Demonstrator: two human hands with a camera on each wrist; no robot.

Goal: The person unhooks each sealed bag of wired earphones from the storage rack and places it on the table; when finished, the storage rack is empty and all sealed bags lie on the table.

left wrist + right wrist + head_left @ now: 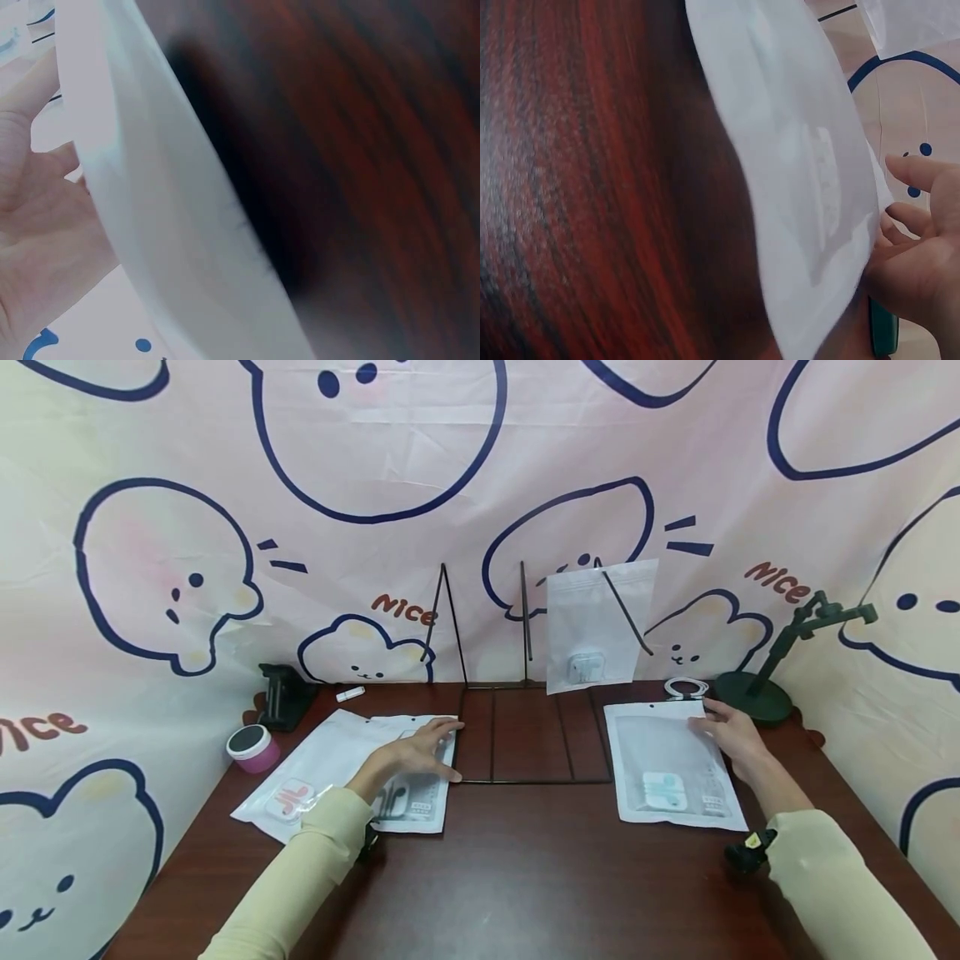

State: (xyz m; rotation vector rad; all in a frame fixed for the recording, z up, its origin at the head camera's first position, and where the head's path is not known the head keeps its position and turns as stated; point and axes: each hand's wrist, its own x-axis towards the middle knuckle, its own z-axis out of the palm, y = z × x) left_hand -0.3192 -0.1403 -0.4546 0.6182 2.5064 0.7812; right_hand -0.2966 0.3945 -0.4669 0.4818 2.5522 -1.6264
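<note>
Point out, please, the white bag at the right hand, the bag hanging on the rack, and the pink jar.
Rightmost bag (670,762): head view, middle of its front.
Hanging bag (597,627): head view, middle of its front.
Pink jar (260,761): head view, its pink side.

head view looks forward and down; close-up wrist views share its tabletop (525,877).

The head view is bright and evenly lit; pale glare spreads toward the near edge of the table (540,843) — darker shadow beside both sleeves (292,877). The left wrist view is blurred (its white bag (172,225) half washed out), black shadow hugging the bag's edge. In the right, shadow borders a second bag (787,180); sheen catches the table's grain.
</note>
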